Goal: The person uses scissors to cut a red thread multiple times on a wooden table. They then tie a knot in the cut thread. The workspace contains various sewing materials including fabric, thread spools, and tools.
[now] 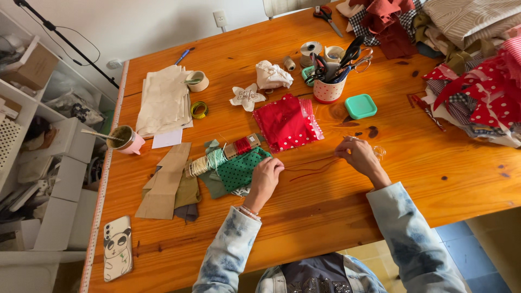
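Both hands, left hand (266,176) and right hand (358,156), pinch a red thread (312,167) (bare table (347,206) toward the near edge).

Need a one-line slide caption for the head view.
Both hands, left and right, stretch red thread over a wooden table.

Cloth (286,123): red, white dots. Fabric (239,169): green, dark dots. Box (360,106): teal. Cup (328,91): white, red dots. Thread (312,167): red.

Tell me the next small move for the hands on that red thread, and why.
Probably draw the right hand a little further right to pull the red thread taut. It lies slack and looped on the wooden table between both hands, while the left hand pins its other end beside the green dotted fabric.
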